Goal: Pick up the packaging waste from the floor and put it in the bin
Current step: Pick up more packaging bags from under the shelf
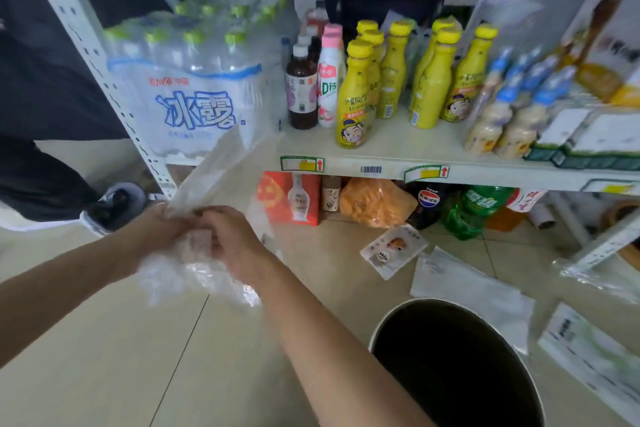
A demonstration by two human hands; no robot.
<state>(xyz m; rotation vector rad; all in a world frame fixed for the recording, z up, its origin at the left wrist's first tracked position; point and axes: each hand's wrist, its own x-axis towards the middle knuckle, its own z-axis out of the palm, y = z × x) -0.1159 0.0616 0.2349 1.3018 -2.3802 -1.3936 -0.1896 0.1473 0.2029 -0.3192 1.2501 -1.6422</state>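
Both my hands meet above the floor at centre left, gripping a large clear plastic bag [221,170]. My left hand [162,229] holds its crumpled lower part; my right hand [232,236] pinches it from the right. The bag's upper sheet stands up in front of the water pack. The round bin [388,322], dark inside, stands at lower right, below my right forearm. More packaging lies on the floor: a small white snack wrapper [393,250], a white plastic mailer [474,291], a printed white bag [588,350] and a clear film [595,279].
A metal shelf [450,166] holds a shrink-wrapped water pack [187,87], yellow bottles [356,97] and other drinks. Beneath it sit a red box [289,198], an orange bag [375,203] and soda bottles. Another person's dark trouser leg and shoe [114,204] stand at left.
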